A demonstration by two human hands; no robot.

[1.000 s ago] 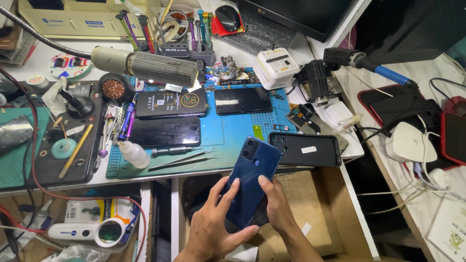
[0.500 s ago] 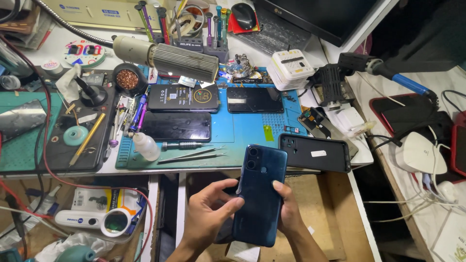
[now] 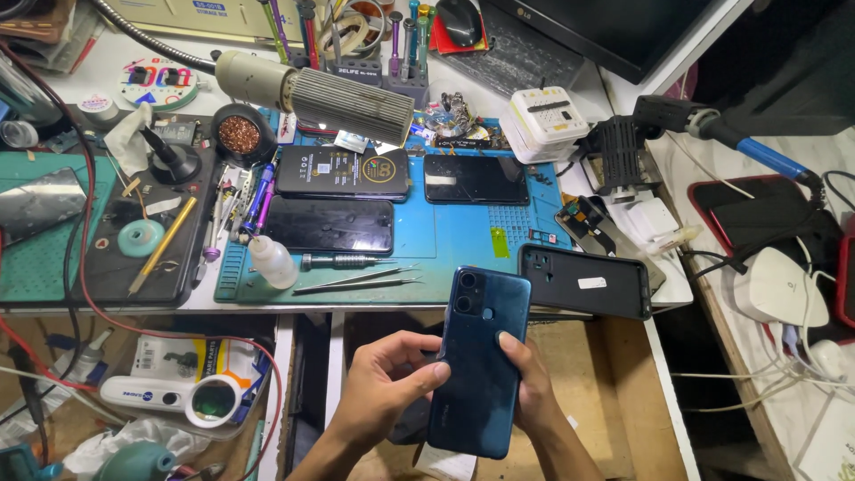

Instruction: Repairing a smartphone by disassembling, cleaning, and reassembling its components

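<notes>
2 hands gripping 1 dark blue phone (image 3: 478,361), back side up, camera end pointing away, held in the air below the front edge of the desk (image 3: 570,76). Left hand (image 3: 383,392) clamped on left edge, right hand (image 3: 527,383) clamped on right edge. Beyond phone: blue work mat (image 3: 454,236), 3 dark handsets, tweezers (image 3: 356,283), black phone case (image 3: 585,281).

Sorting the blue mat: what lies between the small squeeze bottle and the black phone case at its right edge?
In the head view, a screwdriver and tweezers lie between squeeze bottle and case; then bare mat.
</notes>
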